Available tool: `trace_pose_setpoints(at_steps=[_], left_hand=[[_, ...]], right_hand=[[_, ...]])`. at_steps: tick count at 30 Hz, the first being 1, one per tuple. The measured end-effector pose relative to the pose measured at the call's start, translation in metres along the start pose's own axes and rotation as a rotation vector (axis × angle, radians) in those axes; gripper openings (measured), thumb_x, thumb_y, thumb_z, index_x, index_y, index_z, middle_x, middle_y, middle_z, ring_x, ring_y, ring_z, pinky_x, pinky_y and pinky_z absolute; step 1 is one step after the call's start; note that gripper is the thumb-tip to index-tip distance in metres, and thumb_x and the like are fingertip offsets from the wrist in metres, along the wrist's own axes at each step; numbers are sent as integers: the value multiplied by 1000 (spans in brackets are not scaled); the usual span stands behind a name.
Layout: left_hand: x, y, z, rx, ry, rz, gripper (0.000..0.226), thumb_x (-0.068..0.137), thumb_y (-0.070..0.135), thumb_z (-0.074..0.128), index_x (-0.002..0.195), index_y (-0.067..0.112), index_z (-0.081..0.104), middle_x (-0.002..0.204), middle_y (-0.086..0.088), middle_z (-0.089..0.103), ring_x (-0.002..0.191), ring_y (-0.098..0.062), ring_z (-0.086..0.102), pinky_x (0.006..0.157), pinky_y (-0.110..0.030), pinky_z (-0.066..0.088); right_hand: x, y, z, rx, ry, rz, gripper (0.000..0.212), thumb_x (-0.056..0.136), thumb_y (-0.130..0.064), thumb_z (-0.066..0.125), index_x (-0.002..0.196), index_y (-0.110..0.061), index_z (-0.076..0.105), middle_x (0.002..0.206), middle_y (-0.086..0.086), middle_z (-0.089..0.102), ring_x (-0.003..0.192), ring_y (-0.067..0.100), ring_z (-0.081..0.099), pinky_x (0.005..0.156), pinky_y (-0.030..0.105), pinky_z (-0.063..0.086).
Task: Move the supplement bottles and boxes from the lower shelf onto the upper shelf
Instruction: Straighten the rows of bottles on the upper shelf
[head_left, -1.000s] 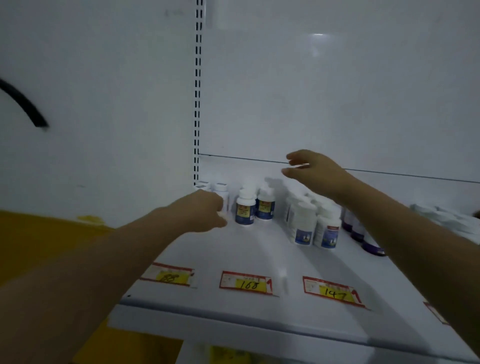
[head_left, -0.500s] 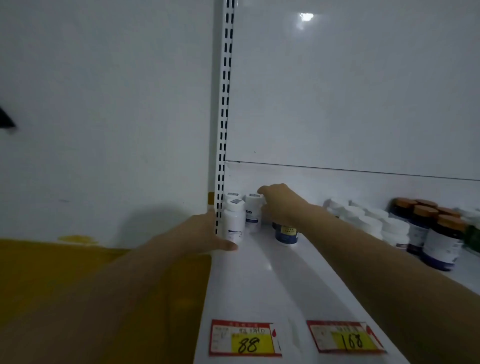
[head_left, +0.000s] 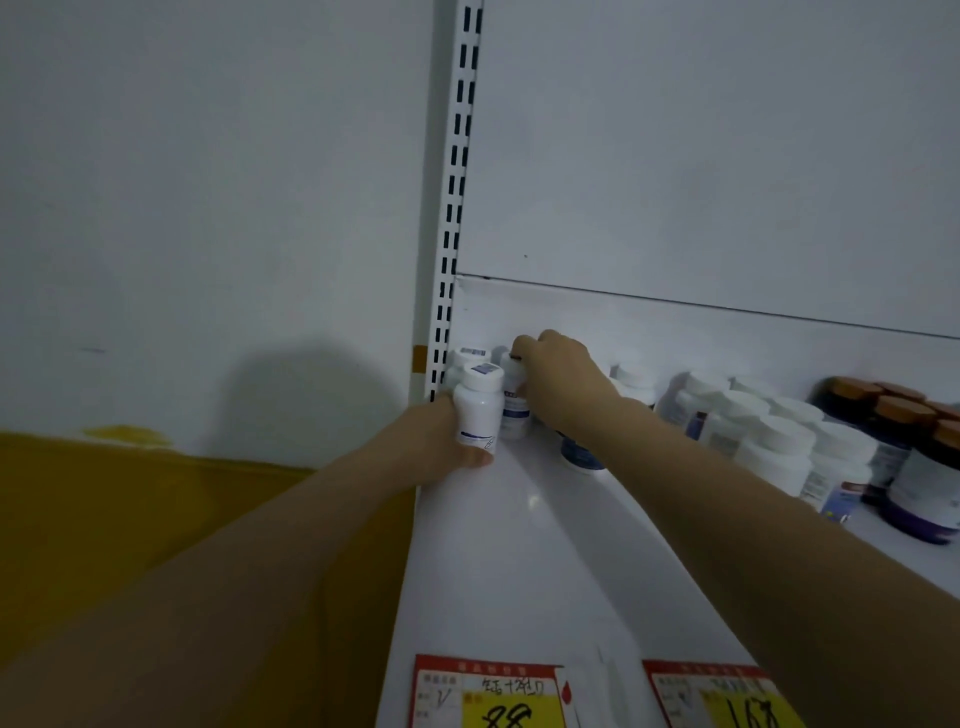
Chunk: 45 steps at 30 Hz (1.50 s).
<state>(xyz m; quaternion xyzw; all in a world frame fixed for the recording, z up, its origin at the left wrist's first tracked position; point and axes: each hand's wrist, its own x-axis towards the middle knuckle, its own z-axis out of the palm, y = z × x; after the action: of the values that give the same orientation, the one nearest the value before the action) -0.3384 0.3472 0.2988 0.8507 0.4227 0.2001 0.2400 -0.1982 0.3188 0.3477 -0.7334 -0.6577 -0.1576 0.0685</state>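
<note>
since a second ago both hands have gone from open air at mid-frame into the shelf's back left corner, and each has closed on a bottle.

the white bottle (head_left: 479, 405) stands upright just left of centre, at the very left edge of the shelf (head_left: 519, 545), beside the slotted upright (head_left: 457, 208). the left hand (head_left: 436, 441) grips it from the left, its thumb curled under the foot and its other fingers hidden behind the body. i cannot tell whether the base touches the shelf. touching its right side is the second bottle (head_left: 514, 410), with the right hand (head_left: 561, 379) on top of it, fingers curled down over the cap. a barcode-capped bottle (head_left: 470, 356) sits just behind the pair, and a blue-based bottle (head_left: 579, 454) is half hidden under the right wrist.

further right run the packed white bottles (head_left: 774, 447), then the brown-capped dark bottles (head_left: 924, 467) at the right edge. price tags (head_left: 488, 696) lie at the bottom of the frame.

the risks, as i judge them: the white bottle is at the shelf's open side, so a slack thumb could let it drop off to the left. the three corner bottles crowd together, so nudging one may topple its neighbour. the right forearm crosses low over the blue-based bottle and could knock it as it pulls back.
</note>
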Motion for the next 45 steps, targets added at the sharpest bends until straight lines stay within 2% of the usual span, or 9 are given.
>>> trace_pose_setpoints(at_steps=[13, 18, 21, 23, 25, 29, 32, 36, 45], left_hand=[[14, -9, 16, -215, 63, -115, 95, 69, 28, 81, 143, 16, 24, 138, -2, 49, 121, -20, 51, 90, -24, 39], [10, 2, 6, -105, 103, -132, 128, 65, 40, 82, 148, 4, -8, 158, -11, 9, 146, -27, 16, 118, -37, 20], [-8, 17, -5, 60, 355, -4, 119, 72, 41, 75, 149, 4, -7, 158, -11, -10, 147, -23, -7, 118, -33, 5], [-20, 33, -6, 29, 538, 224, 110, 70, 34, 79, 150, 7, 9, 155, -10, 7, 142, -21, 11, 115, -27, 16], [-21, 48, 2, 40, 493, 358, 99, 69, 31, 80, 146, 7, 23, 145, -11, 26, 132, -21, 32, 110, -26, 30], [-1, 72, 34, 42, 117, 184, 65, 72, 31, 79, 120, 8, 43, 108, -5, 49, 106, -21, 51, 84, -22, 36], [22, 79, 57, -77, -38, 68, 71, 76, 17, 75, 133, 8, 34, 125, 1, 51, 116, -16, 51, 97, -26, 41], [37, 87, 70, -35, 5, -15, 50, 84, 19, 65, 128, 2, 47, 125, -12, 58, 114, -26, 57, 87, -26, 43], [38, 81, 89, -16, 104, 42, 31, 84, 26, 66, 109, 7, 62, 105, -8, 68, 98, -22, 63, 84, -31, 51]], right_hand=[[3, 6, -5, -117, -9, 8, 41, 91, -22, 51, 132, -19, 44, 122, 9, 56, 118, 30, 44, 100, 40, 30], [-8, 25, -36, -43, 35, 51, 43, 96, -27, 44, 138, -20, 41, 134, 9, 53, 125, 32, 40, 103, 43, 32], [-19, 52, -55, 41, 31, 136, 42, 94, -8, 41, 135, -13, 48, 130, 16, 54, 116, 32, 53, 97, 41, 47], [-26, 72, -59, 20, -17, 194, 41, 92, -1, 40, 131, -7, 51, 129, 17, 54, 114, 31, 55, 95, 38, 50], [-32, 85, -55, -12, -80, 236, 40, 92, -1, 39, 131, -4, 50, 131, 16, 53, 117, 29, 54, 97, 35, 48], [-34, 93, -33, -41, -211, 252, 35, 93, -7, 44, 126, -3, 55, 126, 13, 58, 114, 26, 57, 92, 30, 48], [-33, 98, -16, -37, -231, 246, 34, 91, -12, 53, 125, -6, 53, 124, 10, 59, 111, 25, 57, 84, 26, 46], [-37, 102, -9, 63, -148, 271, 39, 92, -6, 50, 131, -6, 47, 125, 15, 56, 112, 28, 56, 92, 32, 48], [-45, 104, -5, 131, -69, 215, 37, 90, 1, 45, 127, -4, 46, 120, 19, 53, 107, 32, 57, 85, 36, 49]])
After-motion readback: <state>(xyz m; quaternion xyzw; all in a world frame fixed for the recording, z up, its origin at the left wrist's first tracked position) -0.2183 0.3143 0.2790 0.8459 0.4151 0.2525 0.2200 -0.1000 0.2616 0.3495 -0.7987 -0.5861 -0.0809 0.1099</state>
